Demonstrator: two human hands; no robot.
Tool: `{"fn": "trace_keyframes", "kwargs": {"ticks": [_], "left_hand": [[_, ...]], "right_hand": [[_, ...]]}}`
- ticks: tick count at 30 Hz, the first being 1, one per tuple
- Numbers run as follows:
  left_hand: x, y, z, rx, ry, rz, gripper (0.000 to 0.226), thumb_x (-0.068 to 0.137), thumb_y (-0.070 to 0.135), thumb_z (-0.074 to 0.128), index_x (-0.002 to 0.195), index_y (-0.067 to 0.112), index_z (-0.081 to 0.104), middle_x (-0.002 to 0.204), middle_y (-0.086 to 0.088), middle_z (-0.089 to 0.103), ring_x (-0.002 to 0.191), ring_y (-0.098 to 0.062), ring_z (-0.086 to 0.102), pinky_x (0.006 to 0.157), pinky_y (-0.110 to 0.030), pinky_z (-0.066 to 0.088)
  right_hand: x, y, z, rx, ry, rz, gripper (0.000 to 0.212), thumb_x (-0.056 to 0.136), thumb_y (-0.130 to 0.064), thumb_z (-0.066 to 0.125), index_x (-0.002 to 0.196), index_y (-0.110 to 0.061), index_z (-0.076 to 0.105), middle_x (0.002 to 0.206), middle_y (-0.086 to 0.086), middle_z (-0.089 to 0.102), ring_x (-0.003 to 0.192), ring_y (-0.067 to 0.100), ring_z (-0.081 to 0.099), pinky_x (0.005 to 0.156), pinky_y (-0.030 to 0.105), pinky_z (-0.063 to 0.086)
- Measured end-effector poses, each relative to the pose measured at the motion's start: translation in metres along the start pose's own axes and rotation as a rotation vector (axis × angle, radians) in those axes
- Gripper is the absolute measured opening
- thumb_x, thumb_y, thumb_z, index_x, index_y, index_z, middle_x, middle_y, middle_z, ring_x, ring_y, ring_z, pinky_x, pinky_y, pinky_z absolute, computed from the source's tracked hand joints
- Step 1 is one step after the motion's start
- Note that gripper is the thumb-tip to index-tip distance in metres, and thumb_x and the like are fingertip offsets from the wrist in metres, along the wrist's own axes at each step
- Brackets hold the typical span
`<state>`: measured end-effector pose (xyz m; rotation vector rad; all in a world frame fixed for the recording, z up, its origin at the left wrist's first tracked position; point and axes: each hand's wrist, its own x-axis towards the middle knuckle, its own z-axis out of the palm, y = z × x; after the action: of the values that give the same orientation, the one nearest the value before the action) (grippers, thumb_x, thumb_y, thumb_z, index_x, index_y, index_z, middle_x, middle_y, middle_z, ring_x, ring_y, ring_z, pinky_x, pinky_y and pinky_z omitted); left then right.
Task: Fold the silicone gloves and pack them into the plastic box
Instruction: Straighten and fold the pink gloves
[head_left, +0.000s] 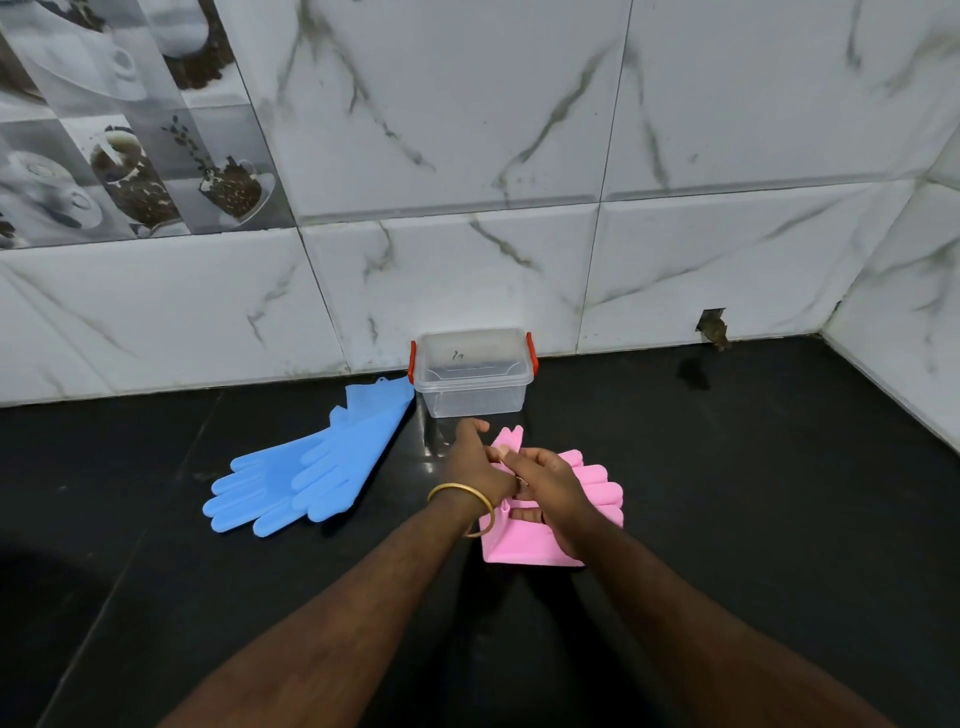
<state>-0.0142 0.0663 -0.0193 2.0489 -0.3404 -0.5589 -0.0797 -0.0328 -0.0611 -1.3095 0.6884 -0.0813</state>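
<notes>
Black stone counter (727, 493) runs back to a wall of white marble-look tiles (467, 130), with a band of printed tiles (119, 130) at upper left showing cups and coffee beans. A small chipped hole (711, 327) breaks the tile near the right corner.

Against the wall stands the box (471, 371), clear plastic with a lid on top and red clips at both ends. A small dark handwritten mark sits on the lid, too small to read. No brand shows anywhere.

Blue gloves (306, 462) lie flat just left of the box, one overlapping the other, cuffs touching the box's left side and fingers spread toward the near left.

Pink gloves (519, 540) lie on the counter in front of the box, apart from it. They are partly folded: a flat cuff panel nearest the camera, glove fingers fanned out to the right, and a pointed bit sticking up behind the hands.

Both hands meet over the pink gloves. Left hand (475, 462), with a gold bangle (462, 506) at the wrist, pinches the pink silicone at the top. Right hand (550, 491) presses down on the fold, fingers curled under a pink layer.
</notes>
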Motion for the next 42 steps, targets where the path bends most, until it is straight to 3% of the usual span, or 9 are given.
{"fn": "trace_keyframes", "kwargs": {"ticks": [7,12,17,21,26,29,36,39,42], "left_hand": [[-0.004,-0.006,0.055,0.033,0.099,0.051,0.095,0.061,0.008,0.084,0.139,0.017,0.030,0.107,-0.001,0.060,0.103,-0.021,0.060,0.085,-0.026,0.050],[-0.009,-0.015,0.079,0.029,0.086,0.047,0.092,0.064,0.010,0.081,0.140,0.014,0.029,0.111,0.002,0.051,0.103,-0.017,0.054,0.087,-0.023,0.045],[-0.015,-0.032,0.074,0.101,0.077,0.053,0.060,0.068,0.017,0.078,0.122,0.017,0.052,0.120,-0.003,0.058,0.102,-0.021,0.059,0.082,-0.024,0.050],[-0.008,-0.048,0.057,0.304,0.255,-0.191,0.060,0.072,0.029,0.074,0.126,0.014,0.053,0.130,-0.010,0.054,0.119,-0.029,0.053,0.102,-0.036,0.045],[0.001,-0.048,0.049,-0.044,0.207,-0.439,0.078,0.063,0.012,0.087,0.128,0.001,0.046,0.128,-0.018,0.056,0.113,-0.034,0.058,0.094,-0.039,0.049],[0.003,-0.037,0.043,-0.216,0.150,-0.517,0.062,0.060,-0.001,0.084,0.115,-0.007,0.057,0.103,-0.017,0.065,0.088,-0.033,0.062,0.079,-0.038,0.053],[-0.004,0.000,0.039,-0.227,0.048,-0.284,0.036,0.064,-0.008,0.073,0.097,0.002,0.061,0.091,-0.015,0.066,0.073,-0.026,0.061,0.067,-0.032,0.054],[-0.007,0.021,0.039,-0.214,0.066,-0.127,0.030,0.064,-0.002,0.075,0.086,0.011,0.061,0.078,-0.004,0.064,0.051,-0.007,0.056,0.045,-0.019,0.044],[-0.010,0.047,0.033,-0.129,0.067,0.078,0.031,0.063,0.004,0.075,0.086,0.019,0.060,0.083,0.003,0.064,0.071,-0.012,0.060,0.058,-0.021,0.049]], "right_hand": [[0.006,0.004,-0.042,-0.113,0.033,0.004,0.024,0.082,-0.025,0.075,0.100,-0.009,0.069,0.089,0.008,0.077,0.078,0.019,0.076,0.060,0.032,0.060],[0.016,0.011,-0.062,-0.577,0.151,-0.151,0.024,0.070,-0.007,0.066,0.091,-0.015,0.074,0.089,0.000,0.074,0.085,0.019,0.070,0.075,0.036,0.058],[0.019,0.014,-0.070,-0.699,0.163,-0.157,0.031,0.071,-0.007,0.067,0.101,-0.015,0.070,0.087,0.000,0.071,0.091,0.024,0.069,0.084,0.040,0.057],[0.020,0.016,-0.067,-0.725,0.199,-0.139,0.029,0.073,-0.011,0.067,0.101,-0.017,0.068,0.089,-0.001,0.070,0.092,0.023,0.067,0.087,0.037,0.056],[0.019,0.019,-0.068,-0.751,0.219,-0.133,0.030,0.075,-0.013,0.066,0.105,-0.016,0.067,0.095,0.002,0.069,0.097,0.023,0.064,0.088,0.032,0.051],[0.016,0.018,-0.067,-0.747,0.237,-0.120,0.030,0.075,-0.014,0.064,0.105,-0.017,0.065,0.102,0.006,0.067,0.096,0.025,0.063,0.090,0.032,0.050],[0.004,0.012,-0.071,-0.521,0.321,-0.077,0.053,0.076,-0.008,0.069,0.126,-0.010,0.051,0.105,0.009,0.065,0.097,0.026,0.062,0.087,0.033,0.049],[-0.009,-0.003,-0.071,-0.512,0.506,-0.148,0.046,0.073,-0.014,0.076,0.114,-0.009,0.055,0.106,0.008,0.059,0.092,0.022,0.057,0.081,0.032,0.048],[-0.031,-0.026,-0.065,-0.507,0.612,-0.123,0.024,0.078,-0.026,0.073,0.095,-0.013,0.061,0.097,0.004,0.061,0.089,0.023,0.060,0.074,0.034,0.051]]}}
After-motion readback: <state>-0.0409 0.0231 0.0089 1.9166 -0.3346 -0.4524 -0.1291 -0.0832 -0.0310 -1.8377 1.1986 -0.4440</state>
